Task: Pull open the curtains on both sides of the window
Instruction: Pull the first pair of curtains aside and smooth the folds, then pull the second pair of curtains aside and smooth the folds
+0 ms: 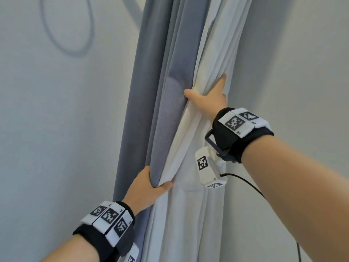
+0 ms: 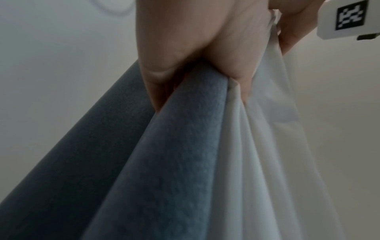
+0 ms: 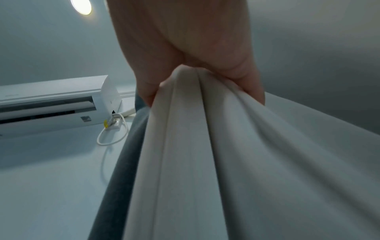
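A bunched curtain hangs in a corner between two walls: blue-grey fabric (image 1: 166,103) on the left, white lining folds (image 1: 205,53) on the right. My left hand (image 1: 149,188) grips the lower bunch, thumb across the white folds and fingers hidden behind the blue fabric (image 2: 176,146). Higher up, my right hand (image 1: 207,95) grips the white folds (image 3: 205,146), thumb toward the blue side and a finger along the right edge. The left wrist view shows my left hand (image 2: 197,53) clutching blue and white layers together. In the right wrist view my right hand (image 3: 191,53) pinches the white folds.
Plain pale walls flank the curtain on the left (image 1: 56,129) and right (image 1: 302,63). A looped white cord (image 1: 75,44) hangs on the left wall. The right wrist view shows a wall air conditioner (image 3: 55,104), its plug and cable (image 3: 113,129), and a ceiling light (image 3: 81,6).
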The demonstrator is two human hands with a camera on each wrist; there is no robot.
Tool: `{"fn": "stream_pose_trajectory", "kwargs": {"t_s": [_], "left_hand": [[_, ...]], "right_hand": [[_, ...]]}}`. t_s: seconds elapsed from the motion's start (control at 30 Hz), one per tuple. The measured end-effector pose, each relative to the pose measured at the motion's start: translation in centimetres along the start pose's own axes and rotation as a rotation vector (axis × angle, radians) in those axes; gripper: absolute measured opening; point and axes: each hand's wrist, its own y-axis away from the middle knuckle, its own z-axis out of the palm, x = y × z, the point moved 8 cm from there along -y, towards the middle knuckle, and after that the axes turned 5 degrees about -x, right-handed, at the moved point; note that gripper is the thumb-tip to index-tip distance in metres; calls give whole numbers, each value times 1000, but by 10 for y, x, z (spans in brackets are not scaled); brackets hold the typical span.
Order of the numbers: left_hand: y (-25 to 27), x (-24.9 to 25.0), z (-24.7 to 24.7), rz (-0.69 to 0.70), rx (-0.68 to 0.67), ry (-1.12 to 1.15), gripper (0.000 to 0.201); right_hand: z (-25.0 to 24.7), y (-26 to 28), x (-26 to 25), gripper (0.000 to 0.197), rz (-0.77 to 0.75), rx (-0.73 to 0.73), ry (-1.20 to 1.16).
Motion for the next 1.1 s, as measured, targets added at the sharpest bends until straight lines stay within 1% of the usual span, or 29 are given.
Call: {"fn": "stream_pose_trajectory", "kwargs": {"t_s": [0.1, 0.2, 0.23, 0.3, 0.4, 0.47, 0.57, 0.63, 0.7, 0.8, 0.9, 1.1], "left_hand": [[21, 19, 4, 29, -118, -13, 49], [42, 32, 2, 50, -189, -54, 47], [51, 37, 0, 58, -213, -55, 48], [69, 45, -3, 89, -268, -23, 57], [98, 57, -9, 137, -299, 11, 65], [125, 65, -9, 157, -329, 22, 62], [170, 88, -7, 239, -381, 69, 44], [201, 108, -2, 292, -424, 114, 32], [229, 132, 6, 344, -482, 152, 26], [269, 174, 23, 445, -571, 185, 28], [303, 218, 44, 544, -633, 224, 26], [373, 305, 94, 699, -737, 320, 30]], "right_hand": [[-23, 30, -5, 115, 25, -25, 17], [-50, 67, -13, 113, 34, -38, 50], [-59, 80, -15, 111, 45, -37, 72], [-78, 109, -20, 104, 78, -19, 129], [-103, 155, -26, 94, 124, 14, 183], [-117, 188, -31, 88, 157, 25, 219], [-141, 242, -38, 77, 206, 52, 276], [-159, 279, -41, 70, 247, 60, 320], [-180, 317, -45, 64, 283, 67, 353], [-220, 373, -54, 62, 336, 92, 418], [-267, 426, -68, 60, 395, 132, 485], [-373, 529, -117, 58, 510, 262, 640]]}}
